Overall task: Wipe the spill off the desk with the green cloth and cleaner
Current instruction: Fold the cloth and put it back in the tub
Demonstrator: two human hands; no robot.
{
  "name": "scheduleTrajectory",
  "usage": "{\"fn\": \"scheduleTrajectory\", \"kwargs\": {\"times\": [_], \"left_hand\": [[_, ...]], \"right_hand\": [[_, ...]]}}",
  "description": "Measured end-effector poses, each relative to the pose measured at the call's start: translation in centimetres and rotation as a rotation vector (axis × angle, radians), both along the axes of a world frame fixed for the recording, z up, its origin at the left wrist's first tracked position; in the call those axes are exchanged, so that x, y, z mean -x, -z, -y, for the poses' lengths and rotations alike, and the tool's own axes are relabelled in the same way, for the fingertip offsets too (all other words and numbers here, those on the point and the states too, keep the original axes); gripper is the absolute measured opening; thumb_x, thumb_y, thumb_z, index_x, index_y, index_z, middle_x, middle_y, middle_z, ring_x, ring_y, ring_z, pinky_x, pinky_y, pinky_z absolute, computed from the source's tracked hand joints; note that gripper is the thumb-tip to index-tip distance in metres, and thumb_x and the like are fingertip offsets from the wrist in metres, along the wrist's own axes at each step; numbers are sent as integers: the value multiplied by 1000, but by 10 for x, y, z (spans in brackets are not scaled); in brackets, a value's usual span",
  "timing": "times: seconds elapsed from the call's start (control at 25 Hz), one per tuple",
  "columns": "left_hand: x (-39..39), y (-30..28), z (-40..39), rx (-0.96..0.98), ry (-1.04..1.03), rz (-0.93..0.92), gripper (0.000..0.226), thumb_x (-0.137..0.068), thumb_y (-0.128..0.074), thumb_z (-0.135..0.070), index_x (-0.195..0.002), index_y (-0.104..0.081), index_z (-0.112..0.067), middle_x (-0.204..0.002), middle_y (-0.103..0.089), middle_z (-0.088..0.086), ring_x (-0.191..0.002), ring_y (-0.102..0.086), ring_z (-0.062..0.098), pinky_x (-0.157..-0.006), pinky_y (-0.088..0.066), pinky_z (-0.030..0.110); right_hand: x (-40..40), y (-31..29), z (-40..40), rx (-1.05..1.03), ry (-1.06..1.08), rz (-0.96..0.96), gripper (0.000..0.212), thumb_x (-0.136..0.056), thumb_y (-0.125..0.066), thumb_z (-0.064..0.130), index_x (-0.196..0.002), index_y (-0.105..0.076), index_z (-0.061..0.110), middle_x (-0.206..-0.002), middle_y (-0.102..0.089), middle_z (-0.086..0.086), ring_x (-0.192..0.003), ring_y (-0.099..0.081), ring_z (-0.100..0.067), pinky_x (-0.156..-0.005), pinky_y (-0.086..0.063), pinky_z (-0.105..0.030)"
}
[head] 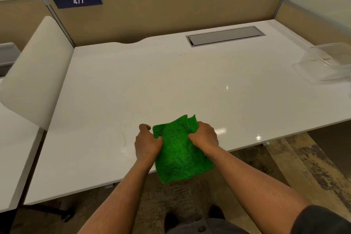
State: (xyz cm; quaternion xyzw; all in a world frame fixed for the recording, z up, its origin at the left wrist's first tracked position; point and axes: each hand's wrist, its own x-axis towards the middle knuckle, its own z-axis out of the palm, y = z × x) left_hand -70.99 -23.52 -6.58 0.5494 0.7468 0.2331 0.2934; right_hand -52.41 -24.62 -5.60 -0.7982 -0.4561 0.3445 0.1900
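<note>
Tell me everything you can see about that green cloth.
The green cloth is bright green with a fuzzy, towel-like weave, folded into a rough rectangle with layered edges showing at its far corner. It hangs over the near edge of the white desk; whether it touches the top is unclear. The left hand grips its left edge, the right hand bunches its right upper corner. No stains show.

A folded green microfibre cloth (180, 150) hangs over the near edge of the glossy white desk (152, 85), between the left hand (147, 143) and the right hand (204, 135); a faint wet patch (124, 138) lies left of the hands; a grey metal cable hatch (226, 36) sits near the far edge; a clear plastic container (326, 60) stands at the right edge; a beige fabric partition (180, 11) rises behind the far edge.
</note>
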Motion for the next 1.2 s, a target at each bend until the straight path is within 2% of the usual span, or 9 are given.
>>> {"fn": "scheduleTrajectory", "kwargs": {"times": [0.12, 0.16, 0.24, 0.32, 0.44, 0.64, 0.84, 1.04, 1.2], "left_hand": [[-13, -3, 9, -247, 113, -213, 47, -78, -73, -26, -117, -51, -13, -113, -51, 6, -98, -52, 22, -72, -43, 30], [-19, -6, 10, -272, 180, -175, 41, -81, -71, -30, -114, -53, -14, -113, -52, 5, -96, -54, 19, -72, -44, 28], [-35, -12, 9, -117, 295, 75, 35, -87, -65, -39, -114, -59, -18, -109, -62, 1, -87, -61, 11, -69, -52, 26], [-47, -15, 9, 69, 320, 289, 43, -90, -57, -51, -123, -58, -22, -114, -66, 0, -87, -67, 13, -75, -60, 36], [-55, -15, 11, 76, 262, 284, 56, -86, -54, -63, -128, -57, -26, -112, -68, -3, -88, -69, 16, -83, -59, 40], [-58, -13, 5, 64, 210, 290, 26, -89, -63, -39, -108, -68, -22, -99, -71, -4, -89, -67, 12, -83, -59, 43], [-61, -18, 3, 190, 37, 580, 54, -79, -68, -60, -115, -62, -21, -96, -71, -1, -84, -70, 12, -69, -62, 34], [-63, -12, -5, 199, -41, 628, 28, -89, -65, -34, -102, -70, -9, -83, -72, 10, -72, -67, 19, -65, -60, 35], [-61, -7, -9, 235, -58, 721, 23, -89, -68, -28, -98, -69, -7, -77, -68, 12, -61, -61, 17, -56, -55, 26]], "right_hand": [[-2, -2, 1, -102, 25, -142, 19, -79, -64, 18, -96, -57, 22, -87, -63, 2, -80, -63, -19, -69, -56, -35], [-2, -3, 1, -120, 92, -272, 25, -79, -68, 17, -101, -57, 22, -91, -65, 0, -82, -65, -19, -73, -59, -38], [-3, -6, -1, -83, 286, -668, 39, -79, -75, 17, -114, -56, 16, -102, -66, -10, -86, -69, -25, -75, -61, -44], [-8, -11, -2, -6, 442, -1063, 36, -84, -73, 20, -114, -58, 5, -103, -66, -19, -85, -68, -29, -67, -60, -41], [-15, -11, 2, 31, 564, -1349, 22, -90, -67, 17, -101, -64, -2, -95, -70, -20, -80, -68, -30, -55, -58, -35], [-17, -3, 4, -75, 444, -1261, 18, -83, -66, -7, -100, -68, -1, -90, -73, -23, -77, -73, -30, -64, -60, -39], [-18, 0, 7, -141, 216, -974, 19, -78, -74, -3, -89, -78, 12, -94, -76, -16, -90, -73, -30, -81, -60, -42], [-20, -1, 8, -143, 128, -664, 22, -73, -79, 5, -86, -79, 23, -89, -77, -4, -86, -74, -23, -80, -61, -44], [-29, -7, 6, -167, 204, -572, 28, -70, -80, 7, -93, -73, 22, -91, -76, -6, -84, -73, -23, -81, -60, -46]]}}
